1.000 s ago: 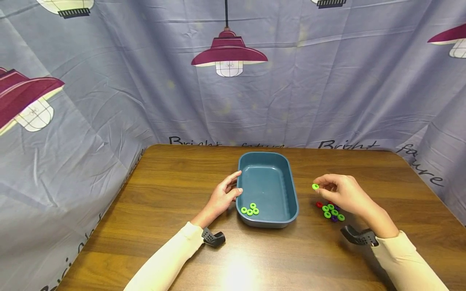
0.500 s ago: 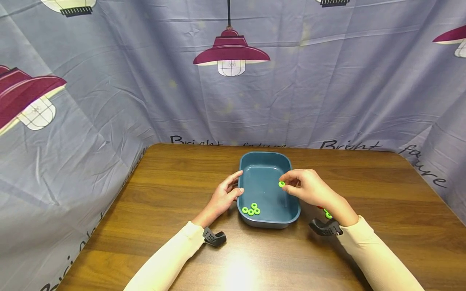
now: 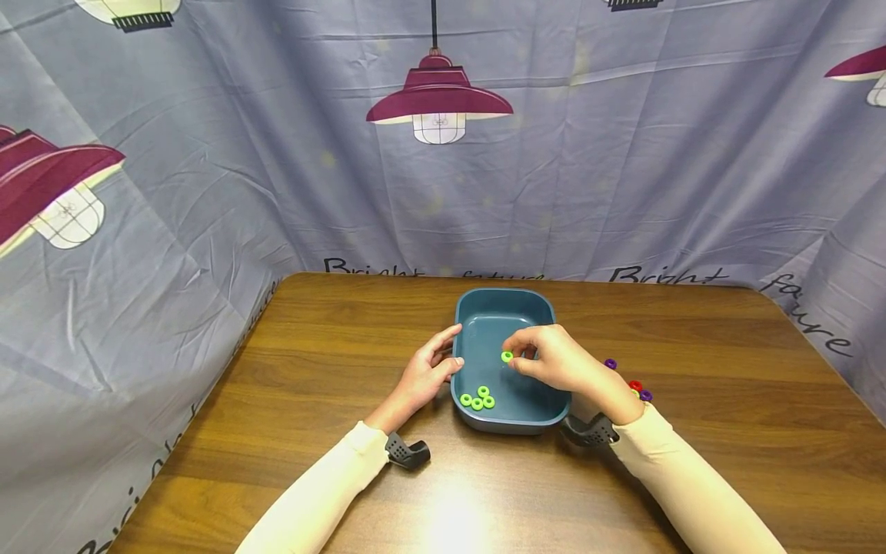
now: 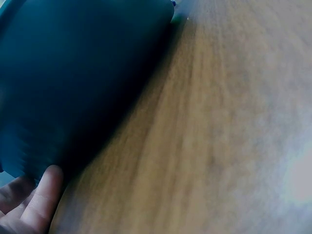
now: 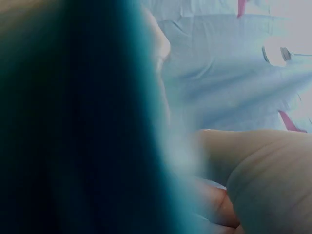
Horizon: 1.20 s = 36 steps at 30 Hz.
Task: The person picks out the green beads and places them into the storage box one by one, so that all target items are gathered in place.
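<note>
In the head view, my right hand (image 3: 557, 360) pinches a small green ring (image 3: 507, 357) between thumb and fingertips, over the inside of a blue-teal tray (image 3: 504, 304). Several green rings (image 3: 477, 404) lie in the tray's near left corner. My left hand (image 3: 428, 369) rests against the tray's left side, thumb and forefinger at the rim, fingers fairly straight. The left wrist view has its fingers (image 4: 46, 195) touching the tray's outer wall (image 4: 87, 97). In the right wrist view, the blurred tray wall (image 5: 107, 117) hides most of the work; part of the right hand (image 5: 263, 170) shows.
On the wooden table (image 3: 332, 346), right of the tray, lie purple rings (image 3: 611, 364), a red ring (image 3: 635, 385) and a green one, partly hidden by the right forearm. A printed curtain (image 3: 298, 169) hangs behind the table. Each wrist bears a black camera mount (image 3: 407, 452).
My right hand has carried the green ring leftward from beside the loose rings to over the tray. The left hand has stayed at the tray's left side.
</note>
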Each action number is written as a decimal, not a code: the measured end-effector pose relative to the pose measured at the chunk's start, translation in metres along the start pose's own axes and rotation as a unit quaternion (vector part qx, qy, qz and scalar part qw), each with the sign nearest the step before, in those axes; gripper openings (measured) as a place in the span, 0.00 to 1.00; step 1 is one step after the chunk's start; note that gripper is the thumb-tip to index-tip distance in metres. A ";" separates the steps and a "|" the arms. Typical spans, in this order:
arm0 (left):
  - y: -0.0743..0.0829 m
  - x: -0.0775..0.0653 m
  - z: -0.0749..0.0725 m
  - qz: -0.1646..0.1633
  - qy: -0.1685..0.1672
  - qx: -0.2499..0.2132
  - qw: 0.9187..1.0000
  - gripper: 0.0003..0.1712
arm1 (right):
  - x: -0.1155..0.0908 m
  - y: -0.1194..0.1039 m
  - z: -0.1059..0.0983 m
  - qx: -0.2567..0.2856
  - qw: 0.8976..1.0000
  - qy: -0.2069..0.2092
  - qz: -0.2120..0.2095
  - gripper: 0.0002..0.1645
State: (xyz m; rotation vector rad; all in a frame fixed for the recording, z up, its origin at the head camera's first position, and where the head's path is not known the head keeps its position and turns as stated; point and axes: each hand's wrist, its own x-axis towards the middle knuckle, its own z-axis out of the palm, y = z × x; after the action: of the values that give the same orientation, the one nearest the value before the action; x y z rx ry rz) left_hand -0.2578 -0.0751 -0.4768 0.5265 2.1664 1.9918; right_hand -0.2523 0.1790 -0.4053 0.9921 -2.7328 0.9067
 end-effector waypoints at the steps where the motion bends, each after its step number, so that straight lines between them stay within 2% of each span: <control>1: 0.000 0.000 0.000 -0.001 0.001 0.000 1.000 0.37 | 0.001 0.000 0.002 0.000 1.000 -0.003 -0.002 0.08; 7: 0.000 0.000 0.000 -0.001 0.012 0.004 1.000 0.36 | 0.005 -0.003 0.013 -0.013 1.000 -0.027 -0.002 0.08; 18: 0.001 0.000 -0.001 -0.001 0.004 -0.003 1.000 0.37 | 0.008 -0.011 0.031 -0.055 0.997 -0.054 0.007 0.08; 31: -0.001 0.001 -0.001 -0.003 0.003 0.001 1.000 0.37 | 0.009 -0.011 0.037 -0.085 0.993 -0.079 0.022 0.06; 36: -0.002 0.001 -0.001 -0.001 0.000 0.000 1.000 0.37 | 0.008 -0.011 0.039 -0.078 0.993 -0.092 0.012 0.06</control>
State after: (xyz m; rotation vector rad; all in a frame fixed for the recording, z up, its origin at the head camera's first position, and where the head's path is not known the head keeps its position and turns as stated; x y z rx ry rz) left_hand -0.2595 -0.0761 -0.4789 0.5239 2.1665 1.9904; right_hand -0.2477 0.1461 -0.4298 1.0649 -2.9187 0.6213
